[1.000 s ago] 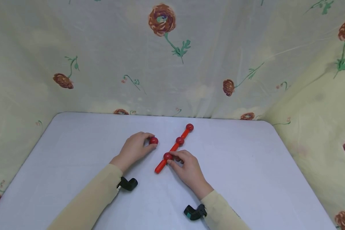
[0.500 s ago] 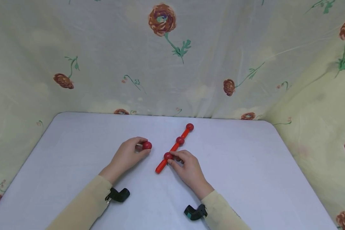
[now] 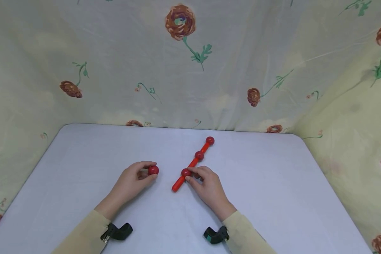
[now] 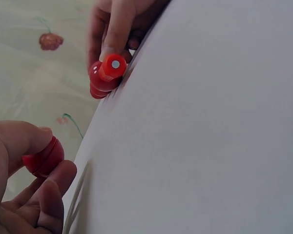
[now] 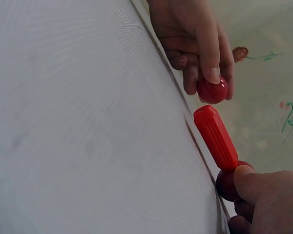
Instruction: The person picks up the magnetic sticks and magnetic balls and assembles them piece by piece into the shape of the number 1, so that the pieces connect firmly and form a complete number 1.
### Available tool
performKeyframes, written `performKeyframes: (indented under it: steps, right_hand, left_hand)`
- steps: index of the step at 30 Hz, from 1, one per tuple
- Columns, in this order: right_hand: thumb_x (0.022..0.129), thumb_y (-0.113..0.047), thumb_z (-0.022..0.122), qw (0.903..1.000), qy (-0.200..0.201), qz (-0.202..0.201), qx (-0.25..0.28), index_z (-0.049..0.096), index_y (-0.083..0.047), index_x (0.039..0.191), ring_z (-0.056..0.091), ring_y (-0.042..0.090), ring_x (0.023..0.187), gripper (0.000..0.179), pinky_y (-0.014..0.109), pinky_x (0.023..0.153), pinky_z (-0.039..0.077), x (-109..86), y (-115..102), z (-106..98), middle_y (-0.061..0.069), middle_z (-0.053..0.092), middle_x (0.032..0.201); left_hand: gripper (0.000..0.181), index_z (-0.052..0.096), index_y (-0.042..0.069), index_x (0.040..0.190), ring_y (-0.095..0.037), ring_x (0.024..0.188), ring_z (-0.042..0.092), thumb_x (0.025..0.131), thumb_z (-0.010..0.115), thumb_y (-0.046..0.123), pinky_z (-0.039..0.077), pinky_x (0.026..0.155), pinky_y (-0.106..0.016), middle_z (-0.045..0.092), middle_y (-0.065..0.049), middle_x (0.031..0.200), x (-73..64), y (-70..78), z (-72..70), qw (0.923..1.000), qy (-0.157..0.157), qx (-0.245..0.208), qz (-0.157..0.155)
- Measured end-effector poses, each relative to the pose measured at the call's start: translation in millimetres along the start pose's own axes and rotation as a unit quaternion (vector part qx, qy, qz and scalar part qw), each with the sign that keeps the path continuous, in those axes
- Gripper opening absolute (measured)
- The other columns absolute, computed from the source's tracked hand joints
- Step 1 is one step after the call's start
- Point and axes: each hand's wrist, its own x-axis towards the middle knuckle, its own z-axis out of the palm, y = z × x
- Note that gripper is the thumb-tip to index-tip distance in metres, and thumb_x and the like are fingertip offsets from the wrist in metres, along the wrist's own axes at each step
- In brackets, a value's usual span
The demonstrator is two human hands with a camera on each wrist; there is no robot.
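Note:
A single red ball (image 3: pixel 153 170) is pinched between the thumb and fingers of my left hand (image 3: pixel 129 182), left of the table's middle. My right hand (image 3: pixel 207 187) pinches the nearest ball (image 3: pixel 185 172) of a chain of red balls and orange-red rods. The chain runs slantwise from a far end ball (image 3: pixel 210 140) through a middle ball (image 3: pixel 199 155) to a free rod (image 3: pixel 178 184) that points toward me. In the left wrist view, a small grey disc shows in the rod's end (image 4: pixel 115 64). The loose ball and the rod's end are apart.
The chain and both hands are over a white-covered table (image 3: pixel 273 197) with rounded far corners. Behind it hangs a pale curtain (image 3: pixel 114 53) with a flower print. Each wrist wears a black camera, such as the left one (image 3: pixel 117 231).
My left hand has moved left and toward me, carrying the loose ball farther from the chain and level with its nearest ball. The right hand and chain have stayed in place.

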Motion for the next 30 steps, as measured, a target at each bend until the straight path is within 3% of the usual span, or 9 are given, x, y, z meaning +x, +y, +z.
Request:
performKeyframes:
  steps: [6, 20, 25, 30]
  right_hand:
    - [0.088, -0.026, 0.077, 1.0000, 0.001, 0.003, 0.003, 0.072, -0.019, 0.120, 0.059, 0.007, 0.088, 0.033, 0.029, 0.078, 0.053, 0.0, -1.7, -1.1, -0.009, 0.062, 0.101]
    - [0.088, -0.026, 0.077, 0.9999, -0.002, 0.016, 0.007, 0.071, -0.020, 0.122, 0.058, 0.005, 0.089, 0.035, 0.028, 0.079, 0.053, 0.3, -1.8, -1.8, -0.011, 0.062, 0.104]
    - [0.088, -0.025, 0.077, 0.9999, -0.004, 0.014, 0.007, 0.071, -0.019, 0.122, 0.059, 0.006, 0.089, 0.035, 0.029, 0.078, 0.053, 0.6, -1.9, -0.4, -0.010, 0.063, 0.104]
    - [0.088, -0.026, 0.077, 0.9999, -0.007, 0.011, 0.003, 0.071, -0.019, 0.121, 0.059, 0.007, 0.089, 0.034, 0.028, 0.078, 0.053, 1.3, -1.3, 0.4, -0.010, 0.063, 0.104]
  left_hand:
    - [0.042, 0.063, 0.019, 0.126, -0.014, 0.088, 0.064, 0.088, 0.077, 0.026, 0.055, 0.074, -0.030, 0.063, 0.000, 0.117, -9.9, -3.8, -1.4, 0.9992, -0.007, -0.033, -0.019]
    - [0.033, 0.063, 0.018, 0.116, -0.017, 0.079, 0.065, 0.087, 0.078, 0.019, 0.055, 0.072, -0.030, 0.067, -0.002, 0.104, -15.9, -10.2, -1.4, 0.9959, -0.007, -0.091, 0.006]
    - [0.032, 0.063, 0.021, 0.113, -0.017, 0.077, 0.062, 0.085, 0.079, 0.016, 0.053, 0.070, -0.030, 0.066, 0.001, 0.102, -17.7, -11.5, 0.0, 0.9969, -0.011, -0.076, 0.018]
    - [0.038, 0.067, 0.024, 0.120, -0.015, 0.081, 0.058, 0.084, 0.081, 0.024, 0.049, 0.065, -0.028, 0.066, 0.012, 0.102, -19.3, -13.7, 1.4, 0.9973, -0.026, -0.025, 0.065]
